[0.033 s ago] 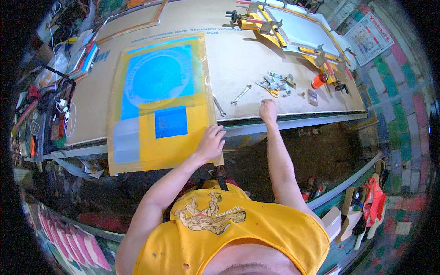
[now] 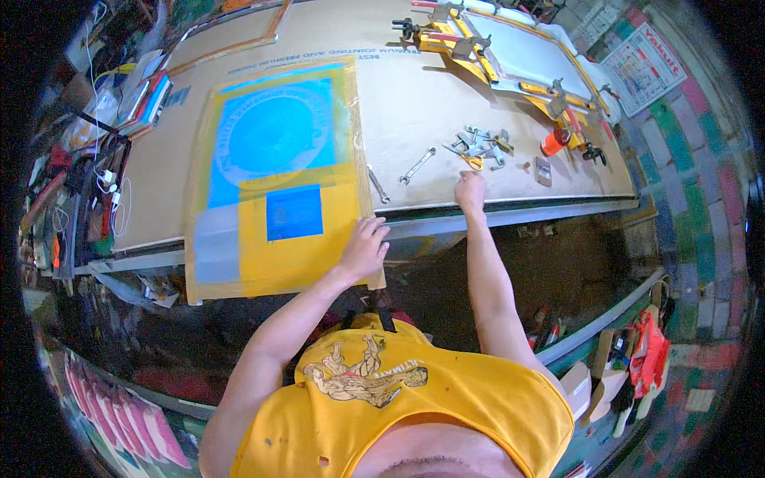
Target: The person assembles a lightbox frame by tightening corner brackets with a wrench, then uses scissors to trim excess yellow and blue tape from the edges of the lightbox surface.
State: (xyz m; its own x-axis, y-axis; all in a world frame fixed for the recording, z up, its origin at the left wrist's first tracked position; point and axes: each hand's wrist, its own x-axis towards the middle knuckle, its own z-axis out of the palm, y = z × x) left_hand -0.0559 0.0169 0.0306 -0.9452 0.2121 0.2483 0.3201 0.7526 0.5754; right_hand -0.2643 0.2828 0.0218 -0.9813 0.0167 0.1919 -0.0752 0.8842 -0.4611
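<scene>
A screen-printing frame with yellow and bright blue mesh lies at the left, its near end jutting past the table's front edge. My left hand rests on its near right corner, fingers stretched over the side rail. My right hand is closed over the table's front edge; what it holds, if anything, is hidden. Just beyond it lies a yellow-handled tool, in front of a heap of metal clamp parts. A combination wrench lies left of the fist, and another wrench beside the frame.
At the back right stands a yellow press-like rig holding a white screen. An orange bottle and a small box stand near it. A wooden frame lies at the back left, and books and bags crowd the left side.
The screen-printing frame has shifted slightly left. My right hand has moved slightly right; my left hand stays on the corner.
</scene>
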